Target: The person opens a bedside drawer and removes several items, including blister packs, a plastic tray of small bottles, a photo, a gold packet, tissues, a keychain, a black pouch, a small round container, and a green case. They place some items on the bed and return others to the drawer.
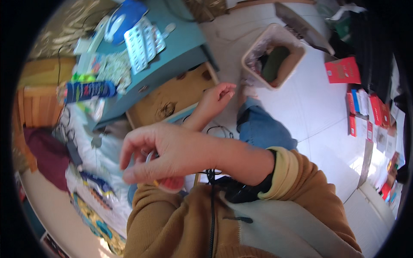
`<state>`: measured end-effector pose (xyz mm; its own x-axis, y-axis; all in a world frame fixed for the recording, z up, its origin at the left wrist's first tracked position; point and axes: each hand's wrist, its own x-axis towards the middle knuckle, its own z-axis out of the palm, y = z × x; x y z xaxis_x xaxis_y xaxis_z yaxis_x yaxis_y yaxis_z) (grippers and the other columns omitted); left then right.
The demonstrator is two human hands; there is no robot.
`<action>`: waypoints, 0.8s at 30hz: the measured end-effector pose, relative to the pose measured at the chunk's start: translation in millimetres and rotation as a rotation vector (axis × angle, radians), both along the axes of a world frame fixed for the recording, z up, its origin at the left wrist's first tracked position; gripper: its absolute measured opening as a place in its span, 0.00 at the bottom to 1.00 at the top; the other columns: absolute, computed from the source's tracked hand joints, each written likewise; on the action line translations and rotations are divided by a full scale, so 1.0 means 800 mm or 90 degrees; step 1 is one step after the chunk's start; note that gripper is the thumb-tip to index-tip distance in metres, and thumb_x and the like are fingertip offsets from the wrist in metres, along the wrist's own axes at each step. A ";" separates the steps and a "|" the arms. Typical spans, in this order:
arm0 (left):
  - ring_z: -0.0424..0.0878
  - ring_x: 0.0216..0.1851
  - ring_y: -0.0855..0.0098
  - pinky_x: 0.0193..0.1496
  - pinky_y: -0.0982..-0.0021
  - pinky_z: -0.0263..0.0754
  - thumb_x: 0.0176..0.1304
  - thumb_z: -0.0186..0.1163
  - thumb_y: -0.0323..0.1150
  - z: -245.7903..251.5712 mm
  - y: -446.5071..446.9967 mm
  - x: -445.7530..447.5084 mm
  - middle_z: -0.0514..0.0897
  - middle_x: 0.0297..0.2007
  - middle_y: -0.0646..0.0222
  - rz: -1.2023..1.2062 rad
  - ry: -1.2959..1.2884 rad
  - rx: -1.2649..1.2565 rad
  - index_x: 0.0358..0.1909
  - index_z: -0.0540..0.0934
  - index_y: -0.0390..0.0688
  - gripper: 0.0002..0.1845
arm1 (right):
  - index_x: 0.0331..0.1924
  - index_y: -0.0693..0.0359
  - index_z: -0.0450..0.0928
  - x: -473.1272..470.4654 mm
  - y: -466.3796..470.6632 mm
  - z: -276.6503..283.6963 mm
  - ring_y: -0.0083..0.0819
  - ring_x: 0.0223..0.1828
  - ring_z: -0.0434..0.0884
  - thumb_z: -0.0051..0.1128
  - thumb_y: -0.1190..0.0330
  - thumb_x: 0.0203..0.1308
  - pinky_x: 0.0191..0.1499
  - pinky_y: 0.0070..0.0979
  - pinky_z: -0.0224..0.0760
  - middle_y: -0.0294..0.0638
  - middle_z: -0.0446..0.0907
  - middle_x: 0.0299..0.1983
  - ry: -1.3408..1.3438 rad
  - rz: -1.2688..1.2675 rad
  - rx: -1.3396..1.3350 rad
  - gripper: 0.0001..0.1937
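Observation:
My right hand [155, 158] reaches across my front to the left, its fingers curled around a small object with a pale loop [150, 156]. Just below that palm shows a red and pink rounded thing [171, 184]; whether it is part of the same object I cannot tell. Farther out, my left hand [221, 93] is over the right end of an open drawer [180, 93], fingers loosely bent, thumb and forefinger apart, nothing visible in it. My right hand and wrist hide part of the left forearm. In the drawer lies a small coil of dark wire [166, 110].
Blister packs [137, 48], a blue bag [124, 21] and a dark blue tube [90, 91] lie on the teal cabinet [180, 35]. A lined waste bin [274, 56] stands beyond my knee. Red boxes [343, 70] are at the right, white bedding [93, 154] at the left.

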<state>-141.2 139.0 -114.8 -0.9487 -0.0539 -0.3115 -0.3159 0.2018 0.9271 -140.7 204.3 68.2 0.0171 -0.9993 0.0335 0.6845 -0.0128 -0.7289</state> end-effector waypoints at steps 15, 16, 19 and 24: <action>0.77 0.51 0.53 0.54 0.61 0.73 0.58 0.62 0.25 -0.055 -0.128 0.141 0.78 0.50 0.55 0.218 0.140 -0.513 0.53 0.77 0.40 0.19 | 0.35 0.63 0.78 0.045 -0.037 -0.008 0.23 0.26 0.78 0.66 0.57 0.57 0.30 0.23 0.70 0.38 0.80 0.27 0.167 0.074 0.224 0.16; 0.76 0.53 0.52 0.55 0.60 0.72 0.58 0.62 0.28 -0.062 -0.146 0.142 0.78 0.51 0.53 0.240 0.097 -0.520 0.54 0.77 0.40 0.21 | 0.37 0.62 0.77 0.044 -0.040 -0.006 0.19 0.21 0.75 0.64 0.60 0.61 0.24 0.19 0.67 0.35 0.79 0.27 0.148 0.086 0.233 0.14; 0.75 0.55 0.50 0.57 0.57 0.71 0.56 0.64 0.35 -0.099 -0.200 0.135 0.78 0.53 0.51 0.305 0.009 -0.600 0.57 0.75 0.41 0.25 | 0.40 0.60 0.75 0.040 -0.044 -0.003 0.15 0.16 0.72 0.61 0.63 0.65 0.16 0.16 0.63 0.31 0.77 0.25 0.111 0.111 0.251 0.10; 0.73 0.58 0.50 0.57 0.52 0.74 0.58 0.62 0.39 -0.157 -0.304 0.159 0.75 0.58 0.53 0.164 -0.188 -0.814 0.60 0.73 0.45 0.27 | 0.42 0.61 0.75 0.042 -0.048 -0.004 0.13 0.20 0.72 0.62 0.62 0.65 0.20 0.15 0.65 0.30 0.76 0.27 0.148 0.122 0.245 0.12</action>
<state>-14.3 -103.9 -240.7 -0.7738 -0.6256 -0.0987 -0.6303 0.7760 0.0231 -107.3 166.2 64.6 0.1659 -0.9165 -0.3639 0.4671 0.3981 -0.7895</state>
